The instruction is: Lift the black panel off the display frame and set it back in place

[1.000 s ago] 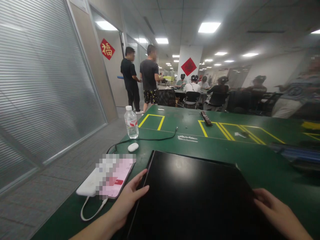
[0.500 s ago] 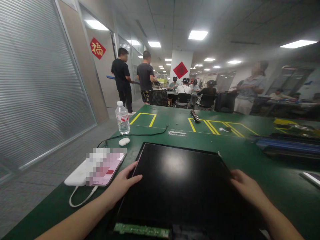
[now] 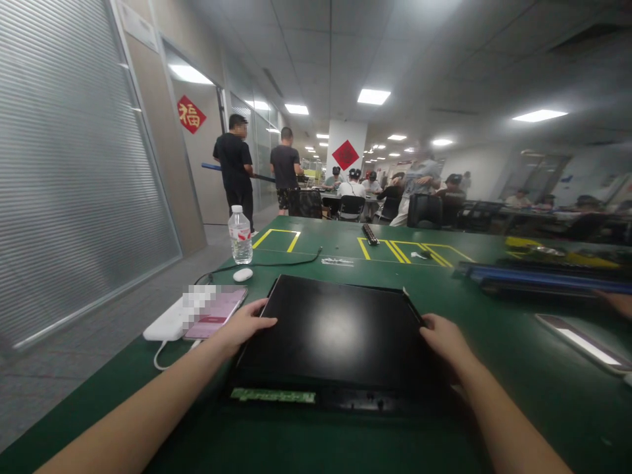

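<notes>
A black LCD panel [image 3: 316,329] lies in front of me with its glossy face up and reflects a ceiling light. Along its near edge runs a narrow green circuit board [image 3: 272,395]. Dark edging, perhaps a frame, shows along the panel's far and right edges. My left hand [image 3: 247,322] grips the left edge, thumb on top and the other fingers around the side. At the right edge, my right hand [image 3: 444,337] is closed on the panel, its fingertips partly hidden behind the rim.
Left of the panel lie a white power bank [image 3: 165,324], a phone [image 3: 222,306] and a white earbud case [image 3: 243,275]. A water bottle [image 3: 241,237] stands behind them. Farther back is a remote control [image 3: 370,234]. Another phone [image 3: 582,343] and another person's hand [image 3: 617,303] are at right.
My view has shifted, and the panel's near edge now shows in full. Both hands still hold its sides. A person in the background has moved left, and another person's hand has appeared at right.
</notes>
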A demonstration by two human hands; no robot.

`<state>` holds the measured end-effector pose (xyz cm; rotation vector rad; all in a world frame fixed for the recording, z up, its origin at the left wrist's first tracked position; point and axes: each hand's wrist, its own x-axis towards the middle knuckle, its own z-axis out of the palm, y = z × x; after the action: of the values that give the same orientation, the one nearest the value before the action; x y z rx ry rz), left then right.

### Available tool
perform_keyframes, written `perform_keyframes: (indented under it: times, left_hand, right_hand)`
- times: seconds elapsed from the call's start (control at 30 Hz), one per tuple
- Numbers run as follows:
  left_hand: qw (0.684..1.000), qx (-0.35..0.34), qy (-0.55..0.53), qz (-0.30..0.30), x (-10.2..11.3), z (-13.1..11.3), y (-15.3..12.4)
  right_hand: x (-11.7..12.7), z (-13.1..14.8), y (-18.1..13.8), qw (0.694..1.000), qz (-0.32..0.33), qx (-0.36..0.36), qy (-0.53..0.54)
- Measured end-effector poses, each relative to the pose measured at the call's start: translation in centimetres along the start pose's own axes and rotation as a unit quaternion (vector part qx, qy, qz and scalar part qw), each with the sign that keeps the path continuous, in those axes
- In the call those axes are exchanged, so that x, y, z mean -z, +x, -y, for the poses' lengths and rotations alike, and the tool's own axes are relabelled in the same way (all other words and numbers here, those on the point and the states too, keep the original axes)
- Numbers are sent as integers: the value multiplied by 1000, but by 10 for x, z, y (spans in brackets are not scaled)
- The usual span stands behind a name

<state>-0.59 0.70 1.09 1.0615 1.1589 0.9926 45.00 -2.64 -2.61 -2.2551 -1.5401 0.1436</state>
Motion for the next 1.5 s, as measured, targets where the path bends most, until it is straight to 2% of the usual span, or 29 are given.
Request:
perform_keyframes:
  times: [0.1,0.27,0.5,0.77,0.93,1.07,1.2,1.33,1.4,1.5]
  left_hand:
    - [1000,0,8,-12,2,0,4]
    - [1000,2,15,2,6,1,9]
    - [999,-51,-12,-6,4,-9,-2]
    - [994,-82,-58,52,-2,-21,-17]
    - [988,-106,-90,60,-7,-20,-21]
    - [984,-124,-110,67,-7,-15,-16]
    - [979,-153,-127,45,-9,-11,-11]
    - [977,-179,-114,23,-9,-11,-6]
    - [975,-182,-121,34,-5,-12,-1]
    - [978,-170,-115,41,1,-13,10]
  right_hand:
    - [-1,0,0,1000,-9,-2,13]
    - [-4,-3,-1,997,2,-12,75]
    - [-6,-2,-1,994,-1,-6,113]
    - [-11,-10,4,984,-4,-8,181]
    - [-10,-5,4,971,-5,-22,239]
    - [-7,-2,1,939,16,-45,340]
    - [0,-5,1,885,30,-75,458]
    - [11,-4,-3,831,42,-24,554]
    - [18,-3,-9,822,58,-6,567]
    - [28,-3,-17,800,122,-67,584]
